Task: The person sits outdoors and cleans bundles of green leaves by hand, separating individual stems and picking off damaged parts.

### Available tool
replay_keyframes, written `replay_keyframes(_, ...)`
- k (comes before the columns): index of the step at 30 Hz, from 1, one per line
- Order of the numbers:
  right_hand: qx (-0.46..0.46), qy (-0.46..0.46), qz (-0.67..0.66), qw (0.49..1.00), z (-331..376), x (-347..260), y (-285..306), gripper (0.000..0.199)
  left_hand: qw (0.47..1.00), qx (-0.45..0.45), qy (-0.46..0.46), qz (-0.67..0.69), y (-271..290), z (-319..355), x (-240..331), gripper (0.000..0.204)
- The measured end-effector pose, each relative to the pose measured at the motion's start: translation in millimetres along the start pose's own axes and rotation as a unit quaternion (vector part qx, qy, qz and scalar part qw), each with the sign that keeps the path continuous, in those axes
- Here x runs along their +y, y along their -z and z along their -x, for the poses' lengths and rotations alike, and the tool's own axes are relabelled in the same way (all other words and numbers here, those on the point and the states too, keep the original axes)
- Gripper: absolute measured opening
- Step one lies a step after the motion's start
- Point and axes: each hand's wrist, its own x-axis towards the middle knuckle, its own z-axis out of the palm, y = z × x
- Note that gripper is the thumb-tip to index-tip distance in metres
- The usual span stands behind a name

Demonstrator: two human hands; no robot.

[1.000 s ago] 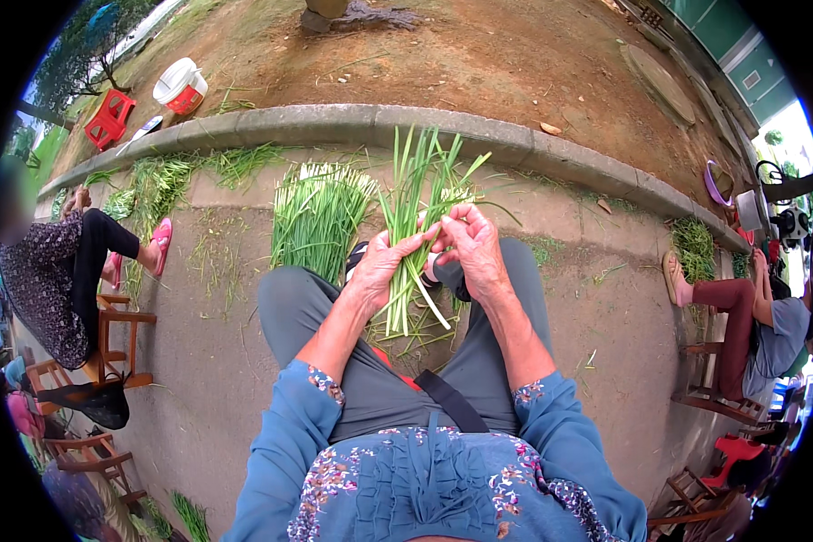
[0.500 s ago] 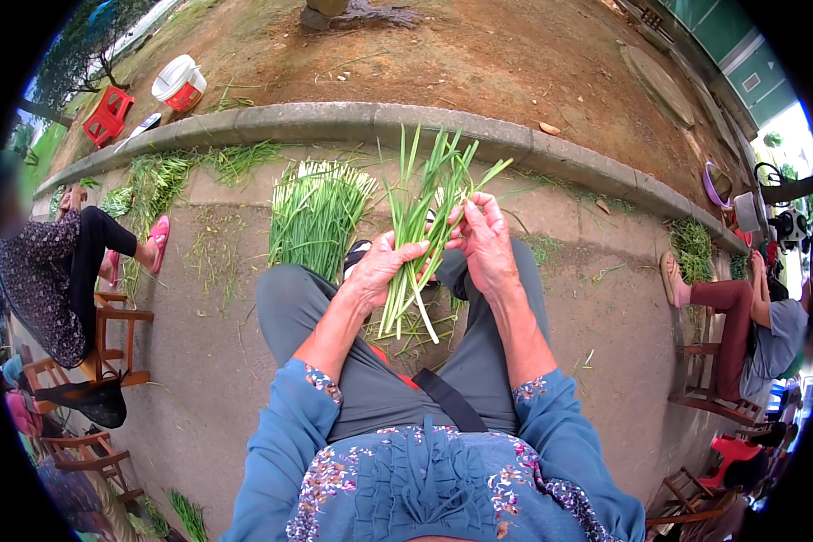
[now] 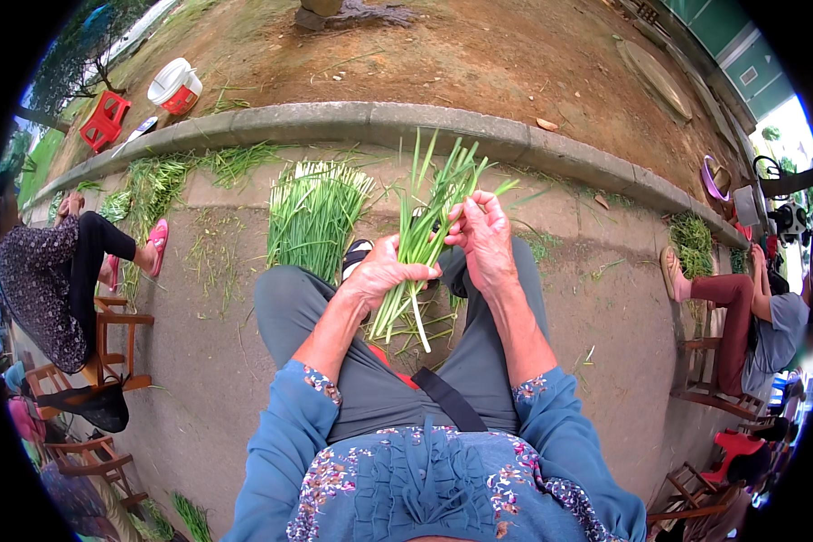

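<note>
Head view, looking down past the knees. We see the left hand (image 3: pixel 379 271) clamped round a bunch of green stalks (image 3: pixel 435 203), its thumb laid across the front; this closed grip appears to bind the loose stalks together and bear their weight. The bunch is held in the air between the knees, tilted, leafy tips up and away, pale ends down toward the lap; we judge that this slant brings the leaves within easy reach of the other hand. The right hand (image 3: pixel 486 242) is closed at its fingertips on a few leaves at the bunch's right edge, a light pinch that seems suited to thin single blades.

On the pavement (image 3: pixel 212 361), beyond the left knee, we note a heap of stalks (image 3: pixel 314 221) lying side by side, pale ends toward the kerb (image 3: pixel 334 126); their shared direction probably keeps them from tangling. Loose cuttings (image 3: pixel 438 327) lie below the bunch, between the legs. Farther left, a co-worker (image 3: pixel 41 271) sits on a wooden chair (image 3: pixel 122 348), apparently low enough to keep the ground near. Across the kerb stand a white-and-red bucket (image 3: pixel 174 88) and a red stool (image 3: pixel 106 120).
</note>
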Motion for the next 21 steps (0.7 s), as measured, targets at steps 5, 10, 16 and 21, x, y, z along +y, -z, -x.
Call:
replay_keyframes(5, 0.041, 0.045, -0.019, 0.998, -4, 0, 6, 0.01, 0.999, -0.014, 0.014, -0.041, -2, 3, 1, 0.043)
replay_keyframes(10, 0.097, 0.093, -0.065, 0.989, -8, -14, 13, 0.01, 0.985, -0.052, 0.03, -0.162, 8, 0, -8, 0.023)
replay_keyframes(16, -0.003, 0.014, -0.075, 0.997, -6, -15, 23, 0.009, 0.995, 0.093, 0.005, -0.041, 8, -7, -9, 0.02)
replay_keyframes(21, -0.052, -0.035, -0.021, 0.998, -1, 2, 5, 0.011, 0.995, 0.072, -0.031, 0.059, 10, -8, -10, 0.018)
